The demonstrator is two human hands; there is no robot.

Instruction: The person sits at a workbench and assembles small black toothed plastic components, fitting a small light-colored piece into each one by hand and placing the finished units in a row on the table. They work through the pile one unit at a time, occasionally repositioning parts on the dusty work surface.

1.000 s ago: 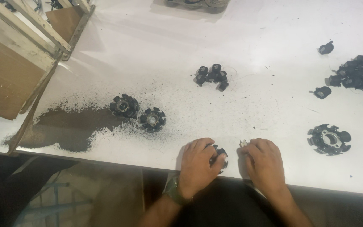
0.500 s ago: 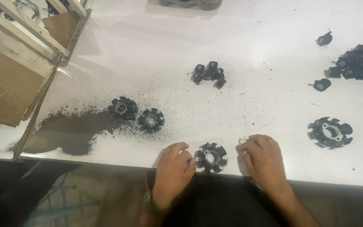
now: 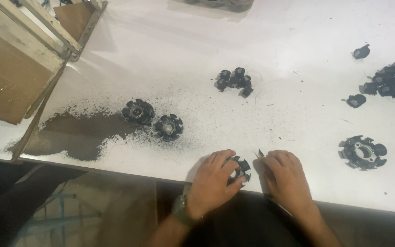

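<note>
While left hand (image 3: 212,181) grips toothed black ring (image 3: 240,167), right hand (image 3: 287,177) just beside.

A single head-worn camera looks steeply down from the near edge of the white table (image 3: 298,27) (no second view), close above that edge, facing away across its top.

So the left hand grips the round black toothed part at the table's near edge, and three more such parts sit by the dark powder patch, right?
Not quite: the head view shows two, not three, round toothed parts beside the dark powder patch. The rest holds: the left hand grips the black toothed part at the near edge of the white table.
</note>
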